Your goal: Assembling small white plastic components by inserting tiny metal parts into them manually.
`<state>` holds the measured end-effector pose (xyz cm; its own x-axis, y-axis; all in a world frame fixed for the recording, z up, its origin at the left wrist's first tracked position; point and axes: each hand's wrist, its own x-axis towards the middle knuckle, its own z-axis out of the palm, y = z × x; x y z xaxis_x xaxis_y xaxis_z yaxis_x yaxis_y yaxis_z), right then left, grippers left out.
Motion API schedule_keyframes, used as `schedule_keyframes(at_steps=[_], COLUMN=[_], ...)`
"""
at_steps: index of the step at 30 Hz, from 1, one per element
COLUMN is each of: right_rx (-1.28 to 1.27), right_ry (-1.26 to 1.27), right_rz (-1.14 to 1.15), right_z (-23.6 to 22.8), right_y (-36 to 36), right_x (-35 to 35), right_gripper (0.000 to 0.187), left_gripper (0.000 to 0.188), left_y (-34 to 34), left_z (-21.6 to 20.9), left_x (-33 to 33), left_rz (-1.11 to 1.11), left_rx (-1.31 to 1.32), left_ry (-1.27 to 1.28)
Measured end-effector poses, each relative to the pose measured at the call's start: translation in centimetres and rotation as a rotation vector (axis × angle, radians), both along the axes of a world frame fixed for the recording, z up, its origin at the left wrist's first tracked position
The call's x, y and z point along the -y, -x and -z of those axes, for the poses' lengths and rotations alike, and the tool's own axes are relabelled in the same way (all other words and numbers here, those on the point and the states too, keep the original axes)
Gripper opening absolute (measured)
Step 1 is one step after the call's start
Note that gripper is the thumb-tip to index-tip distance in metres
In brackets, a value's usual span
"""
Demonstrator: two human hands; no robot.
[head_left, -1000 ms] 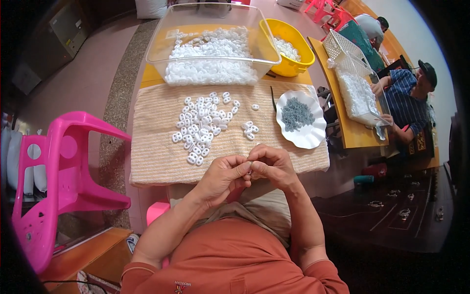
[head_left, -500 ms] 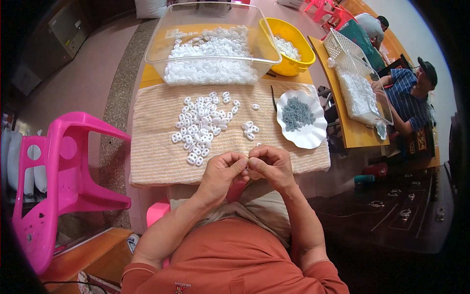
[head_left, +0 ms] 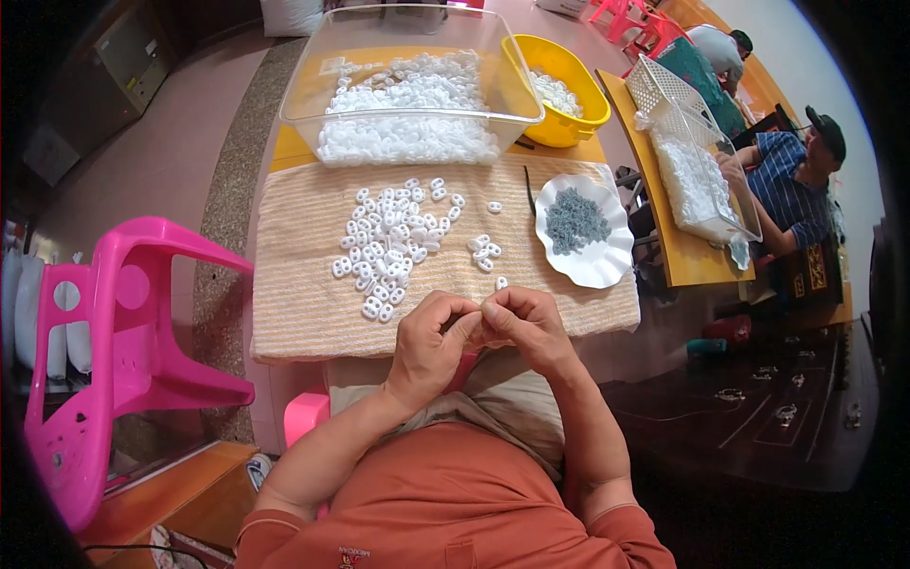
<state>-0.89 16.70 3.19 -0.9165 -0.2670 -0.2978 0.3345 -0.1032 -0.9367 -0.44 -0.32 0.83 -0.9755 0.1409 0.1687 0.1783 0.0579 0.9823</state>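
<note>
My left hand (head_left: 431, 341) and my right hand (head_left: 527, 327) meet at the front edge of the towel-covered table, fingertips pinched together. Whatever they hold is hidden between the fingers. Just beyond them lies a single white two-holed plastic piece (head_left: 501, 283). A small group of the same white pieces (head_left: 486, 252) sits further up. To the left spreads a larger loose pile of white two-holed pieces (head_left: 389, 237). On the right, a white scalloped plate (head_left: 616, 261) carries a heap of small grey-blue parts (head_left: 575, 220).
Behind the striped towel (head_left: 299, 256) stand a clear plastic bin (head_left: 417, 116) of white pieces and a yellow basin (head_left: 592, 119). A pink stool (head_left: 104, 284) is at the left. At the right, a person (head_left: 796, 185) works at another table (head_left: 682, 270) with a clear bin.
Both hands have drawn slightly toward me, still pinched together. The single white piece beyond them now shows more fully.
</note>
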Motion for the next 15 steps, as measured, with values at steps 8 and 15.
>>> schedule_keyframes(at_steps=[8, 15], right_rx=[-0.171, -0.366], right_ry=[-0.144, -0.34], right_rz=[-0.027, -0.02], right_z=[1.1, 0.9], right_y=[0.0, -0.2], right_x=[-0.1, 0.3], right_gripper=[0.013, 0.008], left_gripper=[0.008, 0.01], left_y=[0.0, 0.0], left_z=[-0.4, 0.2], left_x=[0.1, 0.1], left_rz=[-0.017, 0.01], left_rx=[0.06, 0.095], left_ry=[0.013, 0.013])
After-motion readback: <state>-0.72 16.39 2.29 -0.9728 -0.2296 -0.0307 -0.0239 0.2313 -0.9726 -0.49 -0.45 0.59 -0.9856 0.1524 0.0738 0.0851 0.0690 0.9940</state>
